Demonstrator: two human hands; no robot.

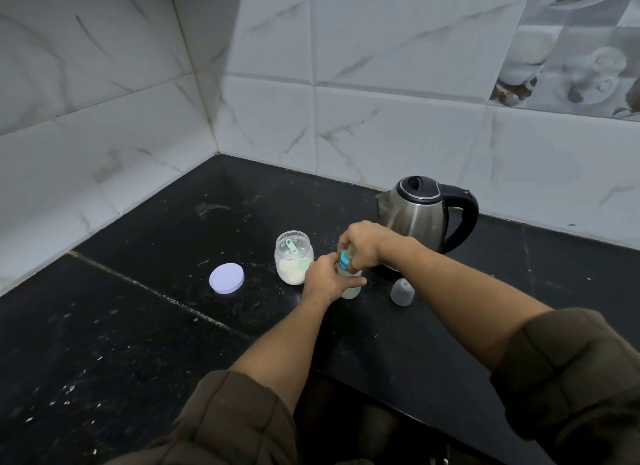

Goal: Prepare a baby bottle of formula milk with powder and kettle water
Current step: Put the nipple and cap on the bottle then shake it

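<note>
Standing at frame centre on the surface (138,326), the bottle (350,288) holds pale liquid; left grip (323,277) clasps its body, right grip (362,244) pinches the teal collar (344,258). Filling looks done, closing seems underway; cap (402,292) lies right, open jar (293,260) and lid (227,278) left, kettle (415,215) behind.

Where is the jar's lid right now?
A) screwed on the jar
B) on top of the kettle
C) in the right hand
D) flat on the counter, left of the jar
D: the lid lies flat on the counter, left of the open jar, while the left hand and right hand grip the bottle.
</note>
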